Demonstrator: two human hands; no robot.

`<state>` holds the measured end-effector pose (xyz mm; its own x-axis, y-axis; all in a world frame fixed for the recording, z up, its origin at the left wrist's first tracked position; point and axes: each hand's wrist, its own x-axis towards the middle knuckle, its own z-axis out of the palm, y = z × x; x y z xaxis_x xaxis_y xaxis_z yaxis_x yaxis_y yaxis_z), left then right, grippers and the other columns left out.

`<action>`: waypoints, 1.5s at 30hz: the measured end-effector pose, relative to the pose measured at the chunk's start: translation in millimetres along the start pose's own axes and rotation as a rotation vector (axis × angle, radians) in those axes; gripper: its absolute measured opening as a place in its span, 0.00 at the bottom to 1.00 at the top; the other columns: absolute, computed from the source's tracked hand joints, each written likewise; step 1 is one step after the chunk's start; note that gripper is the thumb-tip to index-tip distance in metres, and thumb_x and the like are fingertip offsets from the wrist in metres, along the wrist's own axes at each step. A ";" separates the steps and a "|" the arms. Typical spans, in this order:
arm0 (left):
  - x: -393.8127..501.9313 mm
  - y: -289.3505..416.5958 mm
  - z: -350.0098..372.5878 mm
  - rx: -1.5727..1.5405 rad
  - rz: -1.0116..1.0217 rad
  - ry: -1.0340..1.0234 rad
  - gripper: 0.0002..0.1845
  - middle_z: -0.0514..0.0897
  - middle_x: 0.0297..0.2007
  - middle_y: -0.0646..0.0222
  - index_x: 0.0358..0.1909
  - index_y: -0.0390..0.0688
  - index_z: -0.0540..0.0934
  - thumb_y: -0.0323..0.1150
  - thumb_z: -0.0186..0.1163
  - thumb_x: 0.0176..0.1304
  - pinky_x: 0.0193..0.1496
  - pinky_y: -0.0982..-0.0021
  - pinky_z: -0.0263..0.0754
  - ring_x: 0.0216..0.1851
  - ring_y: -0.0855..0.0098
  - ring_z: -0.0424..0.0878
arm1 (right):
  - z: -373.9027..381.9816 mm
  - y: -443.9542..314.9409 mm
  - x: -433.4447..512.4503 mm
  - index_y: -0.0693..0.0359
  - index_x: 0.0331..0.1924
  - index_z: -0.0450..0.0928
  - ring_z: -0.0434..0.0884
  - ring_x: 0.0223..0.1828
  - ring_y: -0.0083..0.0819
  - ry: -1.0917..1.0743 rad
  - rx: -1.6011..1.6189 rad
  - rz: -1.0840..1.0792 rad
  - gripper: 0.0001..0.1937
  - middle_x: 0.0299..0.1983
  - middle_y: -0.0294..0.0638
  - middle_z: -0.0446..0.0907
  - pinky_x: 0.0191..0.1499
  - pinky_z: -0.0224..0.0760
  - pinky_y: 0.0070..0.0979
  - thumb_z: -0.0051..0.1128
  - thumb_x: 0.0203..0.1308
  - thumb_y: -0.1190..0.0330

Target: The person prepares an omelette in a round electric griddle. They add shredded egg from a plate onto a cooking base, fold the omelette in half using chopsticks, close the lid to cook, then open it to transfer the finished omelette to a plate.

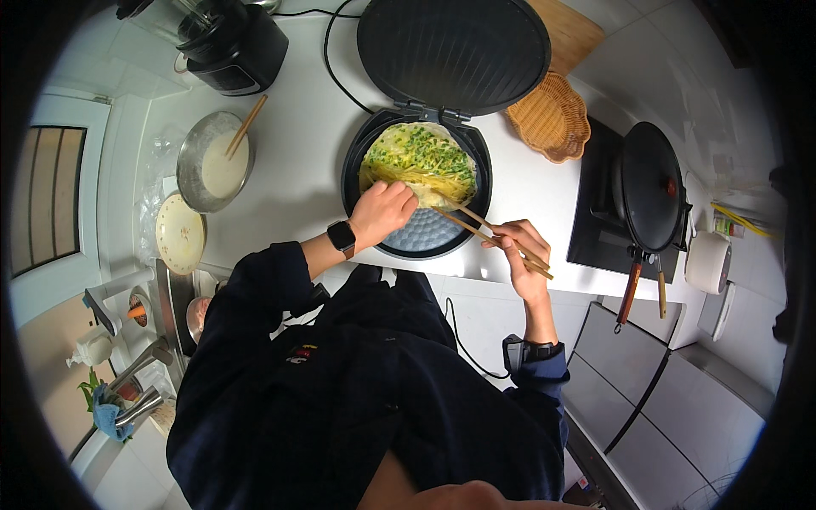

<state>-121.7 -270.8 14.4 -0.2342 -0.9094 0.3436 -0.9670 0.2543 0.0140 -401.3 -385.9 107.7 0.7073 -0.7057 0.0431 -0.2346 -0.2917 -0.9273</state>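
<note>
An electric griddle (482, 191) with its ribbed lid (452, 51) raised stands on the counter. In it lies a thin pancake (417, 156) topped with chopped green onion, with yellow shreds (414, 176) across its lower part. The near edge is folded up over part of the filling, and the dimpled griddle plate shows below. My left hand (384, 213) is at the pancake's near left edge, fingers bent; what they pinch is hidden. My right hand (524, 255) grips wooden chopsticks (475, 220), whose tips are at the folded edge.
A steel bowl of batter (223, 167) with chopsticks and a plate (181, 234) stand left, a blender (239, 54) behind them. Right are a wicker basket (551, 118), a wooden board (567, 35) and a lidded pan (653, 185) over a black cooktop (586, 220). A cord runs behind the griddle.
</note>
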 end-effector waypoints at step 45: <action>43.3 -45.1 -15.9 -0.251 -0.163 -0.041 0.19 0.79 0.50 0.74 0.49 0.49 0.87 0.23 0.60 0.56 0.53 0.64 0.66 0.52 0.65 0.72 | -9.8 44.4 47.2 0.73 0.42 0.80 0.90 0.34 0.40 0.048 0.246 0.030 0.17 0.42 0.47 0.80 0.45 0.83 0.30 0.47 0.79 0.65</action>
<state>-86.6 -316.5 43.6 -0.0867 -0.9563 0.2792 -0.9383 0.1726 0.2996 -384.9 -438.5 72.2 0.6685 -0.7432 0.0260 -0.0819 -0.1083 -0.9907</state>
